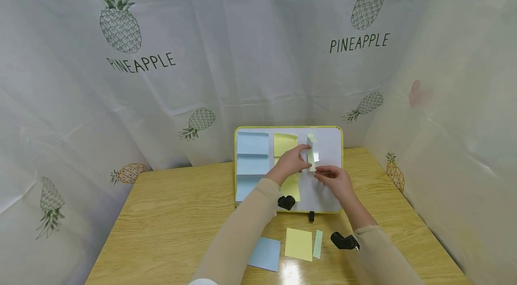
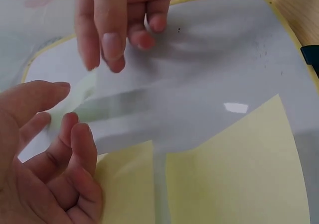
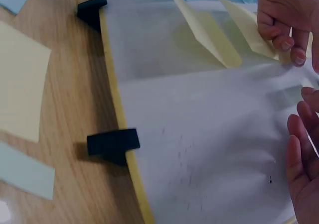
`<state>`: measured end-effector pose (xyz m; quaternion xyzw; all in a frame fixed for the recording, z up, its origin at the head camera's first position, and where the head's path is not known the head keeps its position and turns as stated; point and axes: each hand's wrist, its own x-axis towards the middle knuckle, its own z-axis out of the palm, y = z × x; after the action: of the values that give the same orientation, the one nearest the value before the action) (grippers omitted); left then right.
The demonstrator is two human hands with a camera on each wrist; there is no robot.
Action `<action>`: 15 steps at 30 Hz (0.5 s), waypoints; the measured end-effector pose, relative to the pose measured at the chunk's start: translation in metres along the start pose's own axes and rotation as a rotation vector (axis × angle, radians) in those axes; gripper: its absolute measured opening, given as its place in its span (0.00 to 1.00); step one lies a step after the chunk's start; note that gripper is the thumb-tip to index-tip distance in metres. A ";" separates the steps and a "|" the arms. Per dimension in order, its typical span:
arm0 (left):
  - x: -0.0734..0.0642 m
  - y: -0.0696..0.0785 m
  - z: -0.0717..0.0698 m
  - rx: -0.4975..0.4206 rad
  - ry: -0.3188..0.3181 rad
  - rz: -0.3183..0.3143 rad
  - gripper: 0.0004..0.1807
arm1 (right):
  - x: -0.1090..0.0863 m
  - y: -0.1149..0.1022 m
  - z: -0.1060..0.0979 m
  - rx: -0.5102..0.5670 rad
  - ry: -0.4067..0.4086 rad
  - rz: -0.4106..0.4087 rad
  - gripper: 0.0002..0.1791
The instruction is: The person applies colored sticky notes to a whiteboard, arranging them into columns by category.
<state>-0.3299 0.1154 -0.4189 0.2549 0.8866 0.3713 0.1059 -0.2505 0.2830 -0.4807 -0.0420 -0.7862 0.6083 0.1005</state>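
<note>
A pale green sticky strip (image 1: 310,155) stands upright on the whiteboard (image 1: 327,197), right of the yellow sticky notes (image 1: 284,143) and blue sticky notes (image 1: 252,143). My left hand (image 1: 287,164) touches the strip from the left, its thumb and fingertips set apart along it. In the left wrist view, that hand (image 2: 42,171) has a gap between thumb and index finger, beside the green strip (image 2: 87,110). My right hand (image 1: 336,181) is by the strip's lower end. Its fingers extend loosely over the board in the left wrist view, with nothing visibly gripped.
On the wooden table before the board lie blue sticky notes (image 1: 265,253), a yellow sticky note pad (image 1: 299,244) and a green strip pad (image 1: 317,244). Black clips (image 3: 113,142) sit on the board's yellow edge. A pineapple-print curtain (image 1: 250,74) hangs behind.
</note>
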 end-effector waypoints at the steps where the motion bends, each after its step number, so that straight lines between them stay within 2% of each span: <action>1: 0.000 0.000 0.000 0.004 -0.003 0.000 0.32 | -0.003 0.000 -0.002 -0.011 -0.004 0.002 0.16; 10: -0.004 0.002 0.004 -0.039 -0.029 -0.015 0.37 | -0.025 0.009 -0.019 -0.081 -0.034 -0.007 0.19; 15: -0.008 -0.002 0.013 -0.050 -0.055 0.011 0.40 | -0.035 0.012 -0.025 -0.108 -0.047 -0.011 0.20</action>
<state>-0.3187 0.1181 -0.4292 0.2671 0.8724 0.3867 0.1346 -0.2122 0.3029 -0.4905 -0.0289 -0.8204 0.5650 0.0832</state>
